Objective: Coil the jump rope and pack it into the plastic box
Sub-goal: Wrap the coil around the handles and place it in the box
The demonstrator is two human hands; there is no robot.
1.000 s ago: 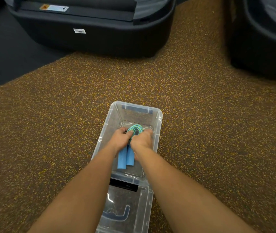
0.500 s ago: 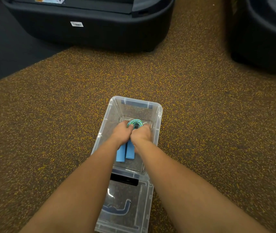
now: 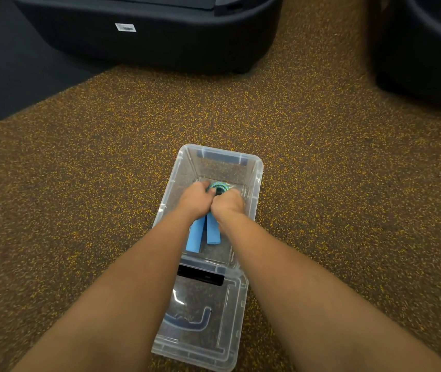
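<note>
Jump rope [image 3: 218, 186]: teal braided cord wound into a small coil at centre frame, inside the plastic box [image 3: 257, 167] and low against its bottom. Two blue foam handles [image 3: 204, 233] lie side by side within the box walls, ends pointing toward the bottom of the frame.

Left hand [image 3: 194, 201]: fingers curled over the left side of the coil, gripping it.

Right hand [image 3: 228, 204]: knuckles up, fingers curled round the right side of the coil. The two hands touch above the bundle.

Plastic box: clear, open-topped, standing on speckled brown floor [image 3: 80, 183].

Lid [image 3: 200, 331]: clear, lying flat at bottom centre, just below the box and off its opening. Whether it is hinged to the box cannot be told.

Status, as judged: coiling looks complete, and the rope is in the box but not yet released.

Outstanding: let go without the coil springing loose and draw both hands out. Lid not yet closed, should that be wanted.

Surroundings: dark bin [image 3: 147, 30] at upper left.
</note>
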